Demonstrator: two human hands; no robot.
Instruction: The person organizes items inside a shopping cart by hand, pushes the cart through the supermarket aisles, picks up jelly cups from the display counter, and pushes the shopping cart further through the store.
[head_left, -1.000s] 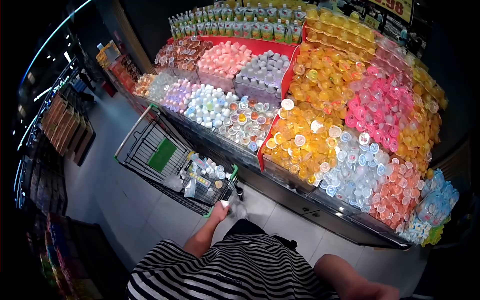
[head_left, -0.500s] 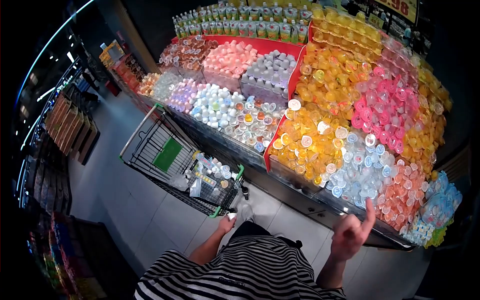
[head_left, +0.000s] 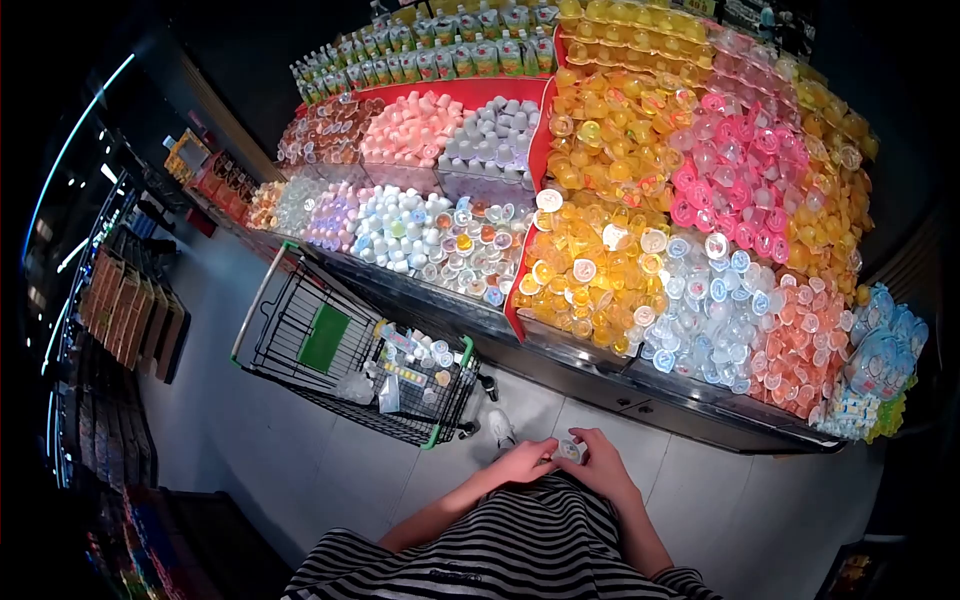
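In front of my body, my left hand [head_left: 527, 462] and my right hand [head_left: 602, 467] come together around a small clear-and-white jelly cup [head_left: 568, 450]. Fingers of both hands pinch it from either side. Just to the left stands a shopping cart [head_left: 323, 338] holding several loose jelly cups [head_left: 430, 352], a clear plastic bag [head_left: 355, 387] and small packages. Beyond my hands, the display bins hold heaped jelly cups: clear ones with blue-printed lids [head_left: 705, 315], orange-yellow ones [head_left: 575, 270] and coral ones [head_left: 800, 350].
Pink cups [head_left: 740, 180] and pale purple cups [head_left: 490, 140] fill bins farther back, below rows of drink pouches [head_left: 440, 55]. Blue bags [head_left: 885, 335] hang at the right corner. The bin's dark base [head_left: 600, 390] faces me. Stacked crates [head_left: 130, 310] stand left across the tiled floor [head_left: 250, 440].
My right hand has come down from its raised, pointing pose above the bins. My left hand has moved right, away from the cart, and both now meet at the jelly cup.
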